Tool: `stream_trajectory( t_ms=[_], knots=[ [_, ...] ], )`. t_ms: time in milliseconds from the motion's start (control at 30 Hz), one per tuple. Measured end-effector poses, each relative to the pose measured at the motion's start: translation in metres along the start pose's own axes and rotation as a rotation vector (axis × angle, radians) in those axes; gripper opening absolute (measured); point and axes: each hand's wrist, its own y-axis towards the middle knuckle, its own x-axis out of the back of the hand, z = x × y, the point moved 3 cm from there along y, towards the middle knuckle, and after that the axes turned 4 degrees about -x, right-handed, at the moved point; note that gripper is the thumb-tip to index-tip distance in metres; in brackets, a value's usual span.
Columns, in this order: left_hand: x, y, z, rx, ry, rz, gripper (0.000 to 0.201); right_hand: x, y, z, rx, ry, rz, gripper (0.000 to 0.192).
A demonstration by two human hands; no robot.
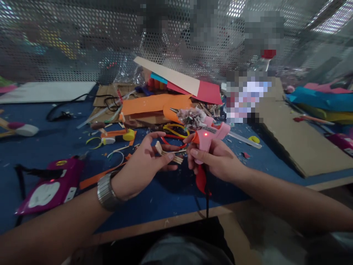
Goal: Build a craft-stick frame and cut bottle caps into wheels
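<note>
My left hand [149,156], with a metal watch [106,191] on its wrist, pinches a small piece made of pale wooden sticks [172,156] joined at an angle. Close to its right, my right hand [217,158] is wrapped round the handle of a pink glue gun [208,134]. A red light glows on the gun's side, and its metal nozzle points up and left. Greyish, fluffy residue [193,117] clings behind the nozzle. The gun's black cord hangs down past the table edge. Below my right hand lies a red object [202,180], partly hidden.
Orange card [149,105], red card [212,92] and scraps cover the blue table's middle. A purple device [57,184] with a cord lies at left. Brown cardboard [303,136] lies at right, a clear glue stick [245,140] beside it. Perforated metal [96,48] stands behind.
</note>
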Motion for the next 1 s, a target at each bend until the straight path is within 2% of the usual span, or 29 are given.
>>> stream_trajectory(
  t_ms=[167, 333, 567, 800, 900, 1000],
  knots=[
    [-0.006, -0.002, 0.0, 0.015, -0.052, 0.047, 0.069, -0.005, -0.004, 0.004, -0.001, -0.038, -0.088, 0.044],
    [-0.008, -0.004, 0.001, 0.0, -0.027, 0.055, 0.077, -0.006, -0.005, 0.006, -0.097, -0.164, -0.099, 0.049],
    [-0.007, -0.004, -0.002, -0.124, 0.043, 0.024, 0.071, -0.01, -0.006, 0.007, -0.172, -0.325, -0.127, 0.057],
    [-0.013, -0.009, -0.003, -0.229, 0.103, 0.06, 0.069, -0.007, -0.003, 0.005, -0.142, -0.278, -0.12, 0.05],
    [-0.013, -0.01, -0.008, -0.196, 0.093, 0.062, 0.077, -0.005, -0.004, 0.007, -0.092, -0.261, -0.098, 0.042],
    [-0.011, -0.008, -0.011, -0.15, 0.08, 0.084, 0.071, -0.004, -0.004, 0.01, -0.056, -0.152, -0.086, 0.039]
  ],
)
